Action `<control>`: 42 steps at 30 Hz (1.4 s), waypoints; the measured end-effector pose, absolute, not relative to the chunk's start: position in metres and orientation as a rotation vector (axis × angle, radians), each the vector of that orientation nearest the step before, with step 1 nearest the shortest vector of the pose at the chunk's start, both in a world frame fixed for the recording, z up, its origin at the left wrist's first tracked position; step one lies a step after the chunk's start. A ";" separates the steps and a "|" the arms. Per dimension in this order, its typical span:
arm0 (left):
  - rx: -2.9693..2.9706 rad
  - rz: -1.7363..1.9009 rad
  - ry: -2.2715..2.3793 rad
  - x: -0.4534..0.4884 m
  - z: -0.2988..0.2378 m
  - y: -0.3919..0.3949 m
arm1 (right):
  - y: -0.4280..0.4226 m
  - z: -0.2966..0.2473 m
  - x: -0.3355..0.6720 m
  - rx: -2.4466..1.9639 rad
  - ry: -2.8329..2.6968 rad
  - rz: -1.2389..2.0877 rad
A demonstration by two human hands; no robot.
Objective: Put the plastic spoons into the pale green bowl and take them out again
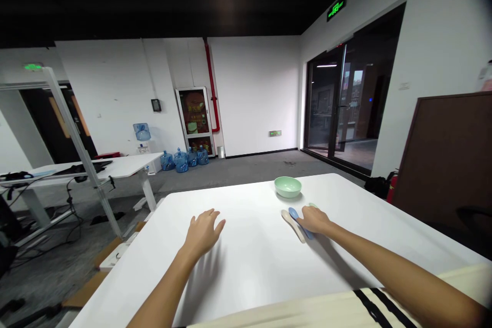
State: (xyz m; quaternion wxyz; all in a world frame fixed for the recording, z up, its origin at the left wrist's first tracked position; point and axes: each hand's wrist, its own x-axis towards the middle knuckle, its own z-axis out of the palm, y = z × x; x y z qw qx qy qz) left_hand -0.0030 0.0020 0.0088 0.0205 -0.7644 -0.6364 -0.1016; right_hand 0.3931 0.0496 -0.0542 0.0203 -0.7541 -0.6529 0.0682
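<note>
A pale green bowl (288, 186) stands on the white table (246, 271) toward its far side. Just in front of it lie a beige spoon (292, 224) and a blue spoon (298, 218), side by side. My right hand (315, 219) rests over the blue spoon with its fingers curled on the handle. A bit of a green thing (312, 205) peeks out beyond that hand. My left hand (202, 233) lies flat on the bare tabletop to the left, fingers spread, holding nothing.
A second white desk (115, 164) with cables stands at the left, beside a metal frame post (82, 151). Blue water jugs (183, 159) line the far wall. A brown panel (446, 159) rises at the right. Glass doors (338, 113) are beyond.
</note>
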 end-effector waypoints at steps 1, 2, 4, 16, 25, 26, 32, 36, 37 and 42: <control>-2.370 -0.313 -1.974 -0.003 0.008 0.002 | 0.050 -0.056 0.395 -2.346 -2.034 0.237; -2.370 -0.312 -1.973 -0.003 0.008 0.003 | 0.050 -0.057 0.396 -2.349 -2.044 0.260; -2.371 -0.312 -1.969 -0.004 0.007 0.003 | 0.051 -0.060 0.397 -2.338 -2.064 0.298; -2.388 -0.329 -1.984 -0.003 0.010 -0.001 | 0.057 -0.040 0.381 -2.219 -2.028 0.284; -2.392 -0.333 -1.973 -0.004 0.011 -0.002 | 0.070 -0.016 0.318 -2.038 -2.125 0.426; -2.388 -0.329 -1.975 -0.004 0.011 -0.002 | 0.070 -0.016 0.311 -2.032 -2.134 0.431; -2.376 -0.321 -1.984 -0.003 0.012 -0.002 | 0.066 -0.022 0.275 -2.029 -2.155 0.536; -2.390 -0.335 -1.985 -0.002 0.014 -0.002 | 0.065 -0.033 0.261 -2.049 -2.196 0.531; -2.391 -0.334 -1.985 -0.002 0.014 -0.002 | 0.064 -0.035 0.258 -2.048 -2.205 0.537; -2.391 -0.333 -1.979 -0.002 0.013 -0.002 | 0.056 -0.038 0.248 -2.039 -2.233 0.571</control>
